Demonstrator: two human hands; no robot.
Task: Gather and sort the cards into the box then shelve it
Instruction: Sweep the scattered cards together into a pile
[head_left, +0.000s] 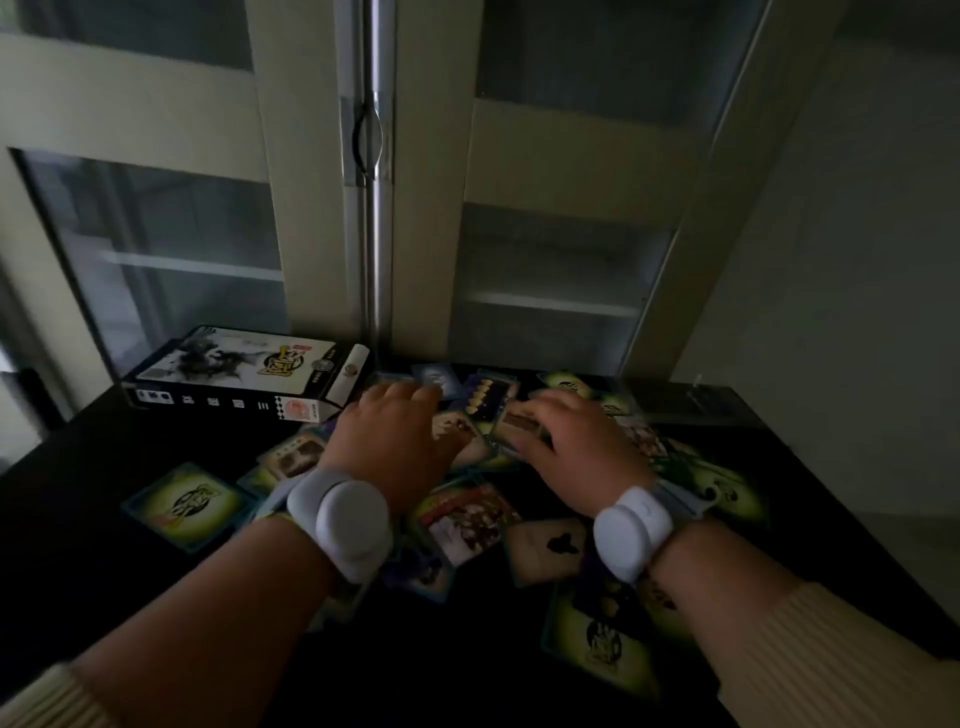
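Several game cards (467, 514) lie scattered on a dark table (104, 571), some face up, some showing green backs (189, 501). The card box (244, 371), white and black with an ink picture, lies flat at the far left, its flap end pointing right. My left hand (395, 441) rests palm down on the cards just right of the box, fingers spread. My right hand (576, 441) lies over the far cards with a brown card (519, 423) under its fingertips; whether it grips that card is unclear. Both wrists wear white bands.
A cream cabinet with glass doors (561, 280) stands right behind the table, a metal handle (371, 135) at its middle and shelves visible inside. A grey wall is on the right. The table's right edge (852, 509) runs diagonally.
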